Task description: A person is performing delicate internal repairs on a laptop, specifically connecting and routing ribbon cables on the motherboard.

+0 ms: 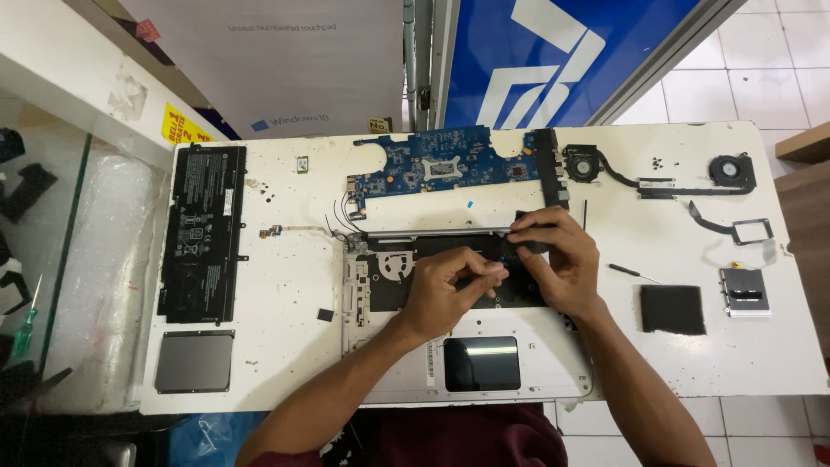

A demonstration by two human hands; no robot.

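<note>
Your left hand [445, 290] and your right hand [558, 259] both rest on the opened silver laptop base with its dark inner keyboard backing [389, 268], which lies at the near middle of the white table [285, 346]. The fingers of your left hand are pressed together at the tips, pinching something small and dark that is too small to make out, over the middle of the backing. The fingers of your right hand are curled and pinch the edge of a black strip [527, 233] near the base's far right corner, just below the hinge bar. Beyond the base lies the blue circuit board [437, 164], and to its right the two black round fans joined by a thin pipe [657, 177]. At the table's left side lie the long black flat battery [201, 232] and a grey rectangular touchpad plate [194, 361]. A black square pad [673, 309] sits right of your right forearm.
</note>
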